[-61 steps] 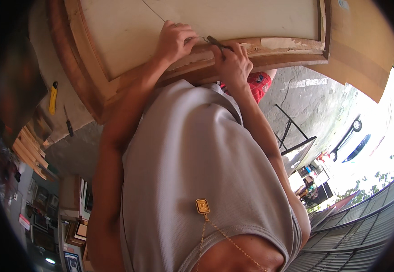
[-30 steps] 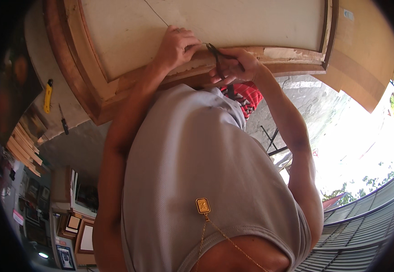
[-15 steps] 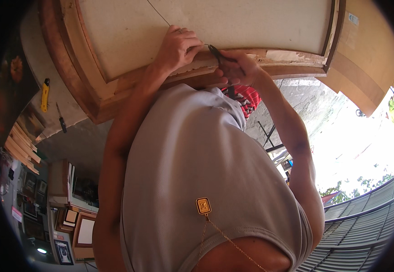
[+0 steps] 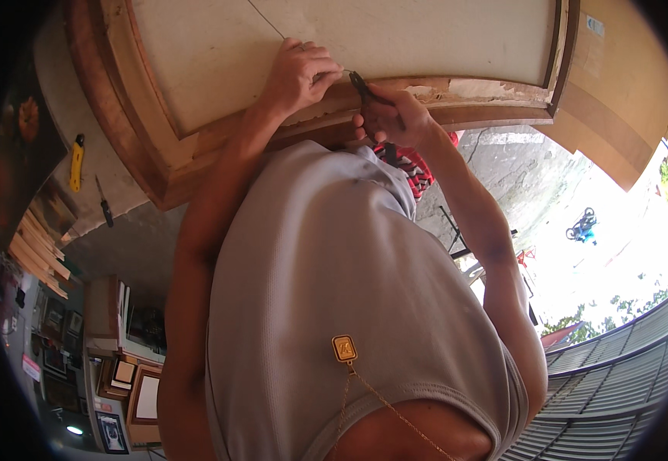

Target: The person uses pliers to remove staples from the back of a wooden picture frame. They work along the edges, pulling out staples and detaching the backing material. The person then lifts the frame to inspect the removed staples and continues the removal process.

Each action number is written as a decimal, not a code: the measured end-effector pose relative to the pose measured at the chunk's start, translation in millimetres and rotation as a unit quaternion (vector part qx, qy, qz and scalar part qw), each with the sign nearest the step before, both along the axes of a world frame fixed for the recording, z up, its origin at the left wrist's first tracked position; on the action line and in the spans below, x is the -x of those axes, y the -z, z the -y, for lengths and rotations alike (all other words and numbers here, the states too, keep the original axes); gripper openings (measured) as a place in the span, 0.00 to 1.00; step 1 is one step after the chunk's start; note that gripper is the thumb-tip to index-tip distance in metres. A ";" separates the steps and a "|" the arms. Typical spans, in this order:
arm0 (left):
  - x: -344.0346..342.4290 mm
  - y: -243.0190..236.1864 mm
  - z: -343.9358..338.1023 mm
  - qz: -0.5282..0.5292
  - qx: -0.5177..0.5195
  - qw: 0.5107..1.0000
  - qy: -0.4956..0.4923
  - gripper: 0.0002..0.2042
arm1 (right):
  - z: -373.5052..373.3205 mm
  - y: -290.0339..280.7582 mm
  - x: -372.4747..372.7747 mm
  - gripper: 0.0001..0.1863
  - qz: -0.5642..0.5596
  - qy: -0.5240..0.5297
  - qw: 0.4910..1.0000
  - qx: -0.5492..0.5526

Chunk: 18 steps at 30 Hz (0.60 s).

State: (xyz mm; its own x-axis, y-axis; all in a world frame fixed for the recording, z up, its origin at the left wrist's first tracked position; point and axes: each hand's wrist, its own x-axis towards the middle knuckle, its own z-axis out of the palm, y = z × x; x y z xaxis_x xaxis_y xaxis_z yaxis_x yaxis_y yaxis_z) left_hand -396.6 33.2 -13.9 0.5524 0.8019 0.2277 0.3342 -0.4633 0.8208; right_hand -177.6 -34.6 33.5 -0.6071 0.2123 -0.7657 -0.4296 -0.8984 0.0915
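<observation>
- Two things are in the person's hands: a thin wire (image 4: 266, 20) and dark pliers (image 4: 363, 86), both above the near rail of a large wooden frame (image 4: 119, 100).
- The left hand (image 4: 299, 73) has its fingers pinched together on the wire. The long part slants up across the frame's pale panel (image 4: 395, 38); a short end sticks out toward the pliers.
- The right hand (image 4: 395, 119) has its fingers curled round the pliers' handles, rather loosely. The tips meet the short wire end, but whether they bite on it I cannot tell.
- The wire looks light and springy, probably slick; a pinch close to the end should steady it best, and the tip may prick.
- The pliers seem small, rigid and dense for their size; low on the handles is the sensible hold.
- The frame looks stiff and probably heavy, best taken by its side rails. The near rail shows ragged pale patches that may flake, and the panel seems too thin to lean on.
- Left of the frame, by the desk's (image 4: 117, 173) near edge, lie a yellow cutter (image 4: 77, 163) and a thin pointed tool (image 4: 106, 211). Brown cardboard (image 4: 606, 100) juts out past the frame's right corner.
</observation>
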 end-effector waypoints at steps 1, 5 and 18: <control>0.1 -0.6 0.1 -0.003 0.000 1.000 -0.001 0.02 | 1.6 2.6 -1.5 0.28 -0.017 0.005 1.000 0.002; -3.4 -8.8 -1.2 -0.032 0.008 0.999 -0.003 0.04 | 5.2 2.6 3.1 0.25 -0.027 0.028 0.999 0.002; -3.7 -8.3 -1.5 -0.086 0.013 0.996 0.027 0.06 | -28.5 -51.8 1.6 0.26 0.384 -0.285 0.860 -0.179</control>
State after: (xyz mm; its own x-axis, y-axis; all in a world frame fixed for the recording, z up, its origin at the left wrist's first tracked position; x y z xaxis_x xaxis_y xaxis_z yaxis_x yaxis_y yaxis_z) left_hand -392.9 34.7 -5.6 0.6243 0.7741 0.1054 0.4461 -0.4640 0.7653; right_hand -179.1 -6.1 85.3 -0.0347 0.3546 -0.9344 0.2790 -0.8943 -0.3497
